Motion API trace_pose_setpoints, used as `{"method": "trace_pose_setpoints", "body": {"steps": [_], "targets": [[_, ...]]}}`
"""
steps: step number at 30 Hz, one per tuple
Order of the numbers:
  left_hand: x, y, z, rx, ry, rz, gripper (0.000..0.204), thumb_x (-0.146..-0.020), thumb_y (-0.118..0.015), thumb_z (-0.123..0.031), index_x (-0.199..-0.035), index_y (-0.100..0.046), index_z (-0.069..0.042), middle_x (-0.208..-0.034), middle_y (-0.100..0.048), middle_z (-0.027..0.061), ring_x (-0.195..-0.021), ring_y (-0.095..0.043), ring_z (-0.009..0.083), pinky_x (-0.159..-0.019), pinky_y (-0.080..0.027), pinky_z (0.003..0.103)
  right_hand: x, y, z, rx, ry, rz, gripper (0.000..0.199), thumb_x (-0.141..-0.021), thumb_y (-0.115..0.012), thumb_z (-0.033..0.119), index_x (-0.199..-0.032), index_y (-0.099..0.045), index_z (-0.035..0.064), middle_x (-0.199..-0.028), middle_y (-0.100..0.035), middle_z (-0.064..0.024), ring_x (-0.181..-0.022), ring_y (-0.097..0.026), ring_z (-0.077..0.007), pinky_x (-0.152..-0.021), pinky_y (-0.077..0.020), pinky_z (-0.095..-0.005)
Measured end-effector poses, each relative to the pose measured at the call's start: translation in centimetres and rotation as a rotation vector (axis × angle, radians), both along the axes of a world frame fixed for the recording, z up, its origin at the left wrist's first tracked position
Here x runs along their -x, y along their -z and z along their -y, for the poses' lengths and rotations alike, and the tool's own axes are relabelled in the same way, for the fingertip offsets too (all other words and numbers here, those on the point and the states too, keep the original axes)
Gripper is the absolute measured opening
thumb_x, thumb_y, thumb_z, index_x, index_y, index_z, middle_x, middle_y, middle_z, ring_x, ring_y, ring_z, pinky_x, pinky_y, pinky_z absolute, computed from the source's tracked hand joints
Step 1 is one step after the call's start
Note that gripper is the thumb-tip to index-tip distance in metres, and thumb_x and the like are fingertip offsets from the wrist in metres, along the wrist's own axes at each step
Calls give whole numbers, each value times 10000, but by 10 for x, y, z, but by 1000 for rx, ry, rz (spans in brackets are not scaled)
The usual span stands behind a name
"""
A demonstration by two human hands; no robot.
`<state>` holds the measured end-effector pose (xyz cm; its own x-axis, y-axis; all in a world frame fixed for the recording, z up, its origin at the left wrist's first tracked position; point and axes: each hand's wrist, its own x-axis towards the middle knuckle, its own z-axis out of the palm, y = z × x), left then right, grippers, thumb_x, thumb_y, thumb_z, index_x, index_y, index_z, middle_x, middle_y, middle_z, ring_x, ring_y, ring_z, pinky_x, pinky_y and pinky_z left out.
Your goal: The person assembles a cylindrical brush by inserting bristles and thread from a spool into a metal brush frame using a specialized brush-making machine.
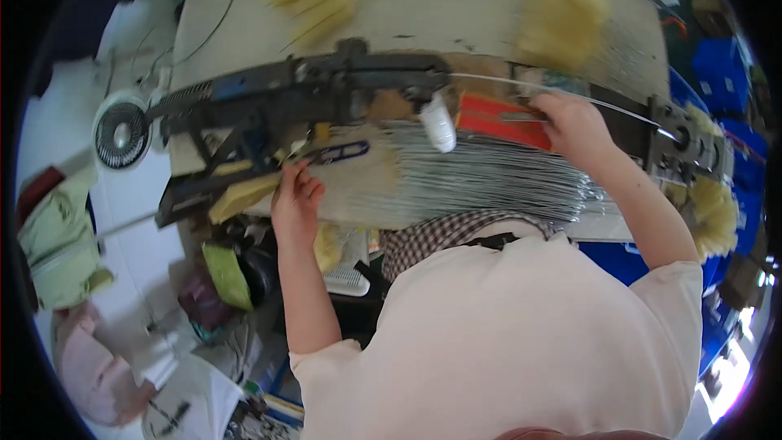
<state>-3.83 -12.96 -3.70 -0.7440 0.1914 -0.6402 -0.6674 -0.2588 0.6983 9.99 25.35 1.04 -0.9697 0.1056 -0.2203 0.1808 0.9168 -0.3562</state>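
My left hand [296, 200] is closed in a pinch below the dark metal machine [326, 85], beside a small pale piece; what its fingertips hold is too small to make out. Just right of it lies a blue-handled hand tool [342, 152]. My right hand [577, 132] is bent over the right end of a red block [489, 118], fingers closed around one end of a short, thin metal rod [521, 117]. Past those fingertips, a long thin rod [611, 103] runs from the machine to a metal fixture [688, 143]. A white wrapped handle [438, 124] hangs from the machine.
A large bundle of thin metal wires [489, 175] covers the bench's near side. Yellow bundles [566, 8] lie at the back. A small fan [122, 134] stands at left, blue bins [721, 73] at right. Another person's pink-clad form [94, 367] shows at lower left.
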Motion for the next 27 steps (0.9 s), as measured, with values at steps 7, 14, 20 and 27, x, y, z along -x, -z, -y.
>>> {"method": "trace_pose_setpoints", "body": {"steps": [7, 14, 20, 27], "targets": [[-18, -1, -15, 152, -196, -102, 251, -922, -518, -293, -959, -547, -46, -713, -477, -20, -653, -464, 102, -642, -413, 249, -28, -83, -25, 392, 11, 23, 244, -759, -574, -24, -1002, -554, -6, -961, -539, -131, -913, -543, -279, -768, -453, -334], [-41, -58, -103, 15, 597, 12, 211, -925, -500, -226, -911, -549, -21, -701, -492, -4, -624, -492, 115, -605, -430, 251, -52, -101, -97, 381, -2, 105, 226, -794, -559, -51, -1017, -538, -21, -1072, -520, -93, -939, -533, -225, -800, -442, -290], [-38, -72, -242, 38, 1511, -596, 269, -900, -500, -206, -795, -590, 25, -638, -566, 44, -589, -557, 120, -567, -456, 279, -17, -90, -124, 513, -77, 299, 231, -797, -627, 103, -1002, -575, 10, -941, -574, -36, -866, -533, -135, -715, -443, -245], [-77, -47, -281, -305, 841, 25, 207, -925, -476, -190, -941, -567, -5, -776, -568, 20, -677, -560, 137, -665, -483, 277, -1, -102, -120, 573, 256, 588, 308, -739, -650, 55, -1039, -599, 13, -885, -616, -21, -799, -546, -96, -712, -446, -223]]}}
